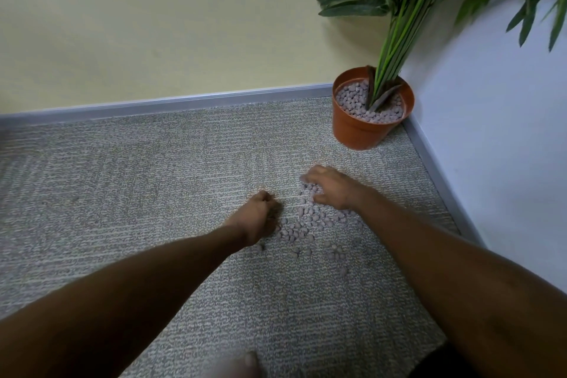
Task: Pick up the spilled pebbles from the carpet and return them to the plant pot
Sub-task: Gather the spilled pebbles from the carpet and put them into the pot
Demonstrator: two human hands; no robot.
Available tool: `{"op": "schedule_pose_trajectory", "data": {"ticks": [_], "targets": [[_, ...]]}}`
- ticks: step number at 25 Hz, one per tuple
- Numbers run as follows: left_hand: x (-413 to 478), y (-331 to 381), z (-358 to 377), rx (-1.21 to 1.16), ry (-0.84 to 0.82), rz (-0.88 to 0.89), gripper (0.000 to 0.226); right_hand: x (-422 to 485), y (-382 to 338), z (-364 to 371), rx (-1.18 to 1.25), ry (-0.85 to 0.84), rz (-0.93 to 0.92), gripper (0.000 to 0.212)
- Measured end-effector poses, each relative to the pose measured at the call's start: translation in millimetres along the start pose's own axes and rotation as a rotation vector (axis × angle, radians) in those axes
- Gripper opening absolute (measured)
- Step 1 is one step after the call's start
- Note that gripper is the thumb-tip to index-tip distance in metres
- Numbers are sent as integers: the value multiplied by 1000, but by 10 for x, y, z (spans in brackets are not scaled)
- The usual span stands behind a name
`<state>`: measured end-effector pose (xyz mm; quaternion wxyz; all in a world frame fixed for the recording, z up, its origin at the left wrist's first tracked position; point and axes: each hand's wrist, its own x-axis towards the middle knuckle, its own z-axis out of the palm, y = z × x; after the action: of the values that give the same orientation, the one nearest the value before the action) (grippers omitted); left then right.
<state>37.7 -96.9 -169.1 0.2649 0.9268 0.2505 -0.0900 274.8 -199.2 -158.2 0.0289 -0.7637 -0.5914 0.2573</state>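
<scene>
Spilled pebbles point(310, 224): small, rounded, matte grey-mauve lumps, loosely scattered on the carpet point(138, 181) toward its far right corner, with a few strays nearer you. The patch runs as a rough band from the far end by your right hand point(329, 189) back and leftward to your left hand point(260, 218), so its long axis lies between your two hands. Your right hand rests palm-down on the far end of the band, fingers point(306, 176) spread and curled loosely over several pebbles; whether any are gripped, you cannot tell. Your left hand sits at the band's left edge, curled nearly into a fist with knuckles up; what it encloses is hidden. The plant pot point(359, 129) stands beyond the spill, tucked into the carpet's far right corner: smooth orange plastic, tapered, already filled with matching pebbles around green stems. Judgement: the right hand is nearer the pot. The carpet's short, ribbed pile should stop pebbles rolling, though they may snag during raking.
</scene>
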Motion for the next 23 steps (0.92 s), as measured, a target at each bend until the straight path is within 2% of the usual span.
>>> {"op": "schedule_pose_trajectory", "data": {"ticks": [4, 7, 10, 15, 17, 21, 23], "targets": [[-27, 29, 23, -24, 5, -18, 47, 7, -83, 59, -68, -41, -45, 48], [1, 101, 12, -27, 35, -27, 39, -31, -112, 89, -23, -52, -46, 35], [51, 145, 3, -49, 39, -33, 37, -127, -124, 107, -5, -53, -57, 34], [69, 222, 24, -10, -74, 107, 32, -287, -137, 115, -118, -88, -136, 42], [67, 227, 1, 62, -112, 157, 32, -332, -174, 134, -113, -91, -155, 37], [82, 240, -22, 394, -160, 323, 34, -397, -266, 174, -97, -78, -153, 25], [94, 256, -11, 402, -169, 329, 36, -412, -299, 175, -40, -68, -110, 16]]}}
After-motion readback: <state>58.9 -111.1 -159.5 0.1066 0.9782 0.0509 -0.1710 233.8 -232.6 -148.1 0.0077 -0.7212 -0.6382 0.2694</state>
